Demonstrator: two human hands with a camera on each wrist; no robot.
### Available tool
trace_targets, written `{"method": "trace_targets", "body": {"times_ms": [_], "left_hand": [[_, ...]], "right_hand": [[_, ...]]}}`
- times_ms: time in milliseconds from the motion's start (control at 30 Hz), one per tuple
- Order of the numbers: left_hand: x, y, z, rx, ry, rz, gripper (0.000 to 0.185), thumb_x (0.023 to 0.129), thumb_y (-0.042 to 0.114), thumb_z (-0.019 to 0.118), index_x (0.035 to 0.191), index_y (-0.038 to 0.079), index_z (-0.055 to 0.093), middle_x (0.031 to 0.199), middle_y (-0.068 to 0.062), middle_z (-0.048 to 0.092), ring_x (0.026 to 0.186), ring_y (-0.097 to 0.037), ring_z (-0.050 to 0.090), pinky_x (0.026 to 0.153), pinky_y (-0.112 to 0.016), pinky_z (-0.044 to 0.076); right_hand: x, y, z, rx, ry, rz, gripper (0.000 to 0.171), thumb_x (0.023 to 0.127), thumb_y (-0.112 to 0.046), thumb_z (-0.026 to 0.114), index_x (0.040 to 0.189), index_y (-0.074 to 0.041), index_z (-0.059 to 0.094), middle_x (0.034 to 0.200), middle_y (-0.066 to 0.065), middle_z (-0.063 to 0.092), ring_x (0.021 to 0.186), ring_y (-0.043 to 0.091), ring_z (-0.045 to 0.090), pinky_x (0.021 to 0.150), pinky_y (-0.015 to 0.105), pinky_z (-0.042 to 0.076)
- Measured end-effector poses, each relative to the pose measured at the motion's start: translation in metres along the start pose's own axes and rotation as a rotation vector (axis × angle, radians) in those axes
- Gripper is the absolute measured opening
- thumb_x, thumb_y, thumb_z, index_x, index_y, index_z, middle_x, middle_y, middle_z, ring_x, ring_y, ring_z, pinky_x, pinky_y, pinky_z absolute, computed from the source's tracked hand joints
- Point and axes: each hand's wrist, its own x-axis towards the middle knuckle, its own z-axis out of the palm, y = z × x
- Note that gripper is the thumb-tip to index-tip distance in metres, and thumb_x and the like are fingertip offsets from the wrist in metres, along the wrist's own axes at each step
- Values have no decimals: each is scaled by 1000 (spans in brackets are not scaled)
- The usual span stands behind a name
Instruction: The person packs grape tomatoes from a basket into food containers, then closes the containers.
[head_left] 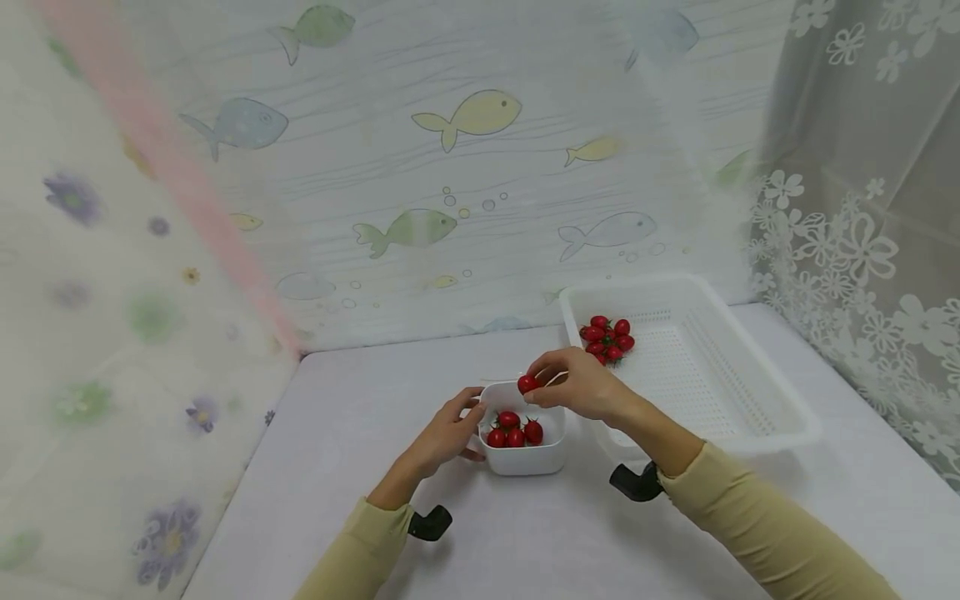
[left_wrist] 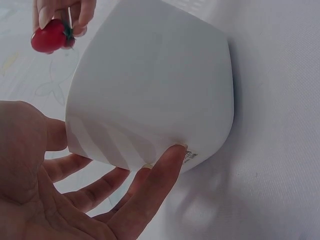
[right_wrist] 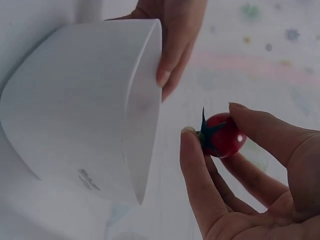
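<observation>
White, smooth-walled, rounded-square bowl (head_left: pixel 525 463), head view: stands on a white cloth (head_left: pixel 352 417), four small, oval red tomatoes (head_left: pixel 515 437) visible inside. Single glossy red tomato (head_left: pixel 527 384): pinched between thumb and fingers of the right hand (head_left: pixel 573 383), over the bowl's far rim. Left hand (head_left: pixel 450 425): thumb and fingers hold the bowl's left side. White plastic basket with perforated floor (head_left: pixel 675 367), behind and to the right: cluster of red tomatoes (head_left: pixel 594 333) at its left side. Progress, as judged: part-way; four pieces in the bowl, one in hand, the cluster left in the basket. Cluster count: uncertain, pieces overlapping. Basket's near-left part: covered by right hand and forearm. Beige sleeves (head_left: pixel 765 517): cut off at the lower edge.

Left wrist view: left fingers spread apart, tips against the bowl's outer wall. Right hand: cut off at the top edge, held tomato beyond the rim. Bowl's contents: hidden by its wall. Small dark printed marking (left_wrist: pixel 190 156): illegible.

Right wrist view: held tomato gripped at its ends by two digits, green star-shaped stem cap (right_wrist: pixel 211 131) showing. Left hand: partly behind the bowl, a fingertip at the rim. Bowl's contents: again out of sight.
</observation>
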Motion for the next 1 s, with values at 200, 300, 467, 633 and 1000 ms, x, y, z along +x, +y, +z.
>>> {"method": "trace_targets", "body": {"times_ms": [200, 300, 467, 633, 1000], "left_hand": [[1, -1, 0, -2, -1, 5, 44, 111, 26, 46, 152, 14, 41, 150, -20, 44, 111, -36, 61, 69, -44, 65], [0, -1, -1, -3, -5, 9, 43, 111, 25, 46, 152, 14, 42, 150, -20, 44, 110, -36, 61, 69, -44, 65], [0, -1, -1, -4, -7, 8, 43, 111, 26, 45, 152, 13, 42, 150, -20, 43, 110, -36, 60, 69, -44, 65], [-1, -2, 0, -2, -3, 4, 43, 111, 28, 46, 151, 13, 42, 151, -20, 42, 111, -36, 59, 69, -43, 65], [2, -3, -1, -16, -3, 19, 42, 111, 26, 45, 151, 14, 43, 151, -20, 42, 109, -37, 61, 68, -44, 65]], "right_hand": [[5, 2, 18, -52, 21, -6, 22, 92, -21, 77, 109, -9, 73, 106, 7, 71, 94, 24, 68, 79, 39, 61], [7, 4, 26, -73, 27, -21, 21, 91, -20, 77, 109, -8, 73, 105, 7, 72, 95, 27, 68, 79, 40, 62], [13, 7, 36, -85, 47, -15, 21, 89, -18, 78, 107, -9, 73, 103, 6, 72, 92, 24, 68, 77, 38, 62], [20, 12, 47, -134, 63, 0, 20, 88, -16, 80, 105, -7, 73, 100, 7, 73, 90, 21, 69, 74, 37, 62], [32, 19, 65, -273, 87, 34, 16, 89, -9, 79, 102, -4, 73, 92, 7, 73, 88, 21, 67, 78, 39, 61]]}}
